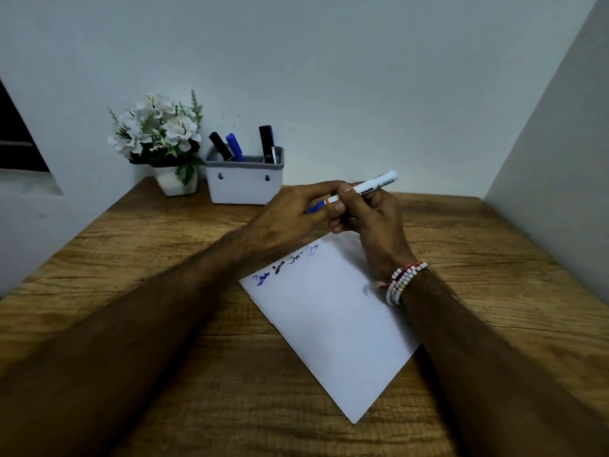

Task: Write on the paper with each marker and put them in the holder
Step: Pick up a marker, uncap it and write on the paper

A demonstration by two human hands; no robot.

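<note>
Wooden table (131,291): fills the lower part of the view, set against a pale wall. Grain runs left to right.

Sheet of paper (336,331): lies flat on the table at centre right, turned at an angle. A row of short scribbles in blue and black ink runs along its upper left edge. The right forearm crosses its right side.

Holder (243,184): white tub with a grey rim, standing at the back of the table just beside a white pot of white flowers (158,130). Four markers (266,143) stand in it, black and blue caps up: two lean at the left end, two stand at the right end, the rearmost of these mostly hidden.

Left hand (290,214): raised above the table beyond the paper's far corner, fingers curled around the blue-capped end of a whiteboard marker (362,188).

Right hand (372,216): thumb and fingers clamped on the white barrel of the same marker, which is held clear of the paper, tail end pointing up and right. Whether the cap is seated or partly off cannot be determined; the left fingers cover the joint.

Beaded bracelets (403,282): white and red strands on the right wrist.
</note>
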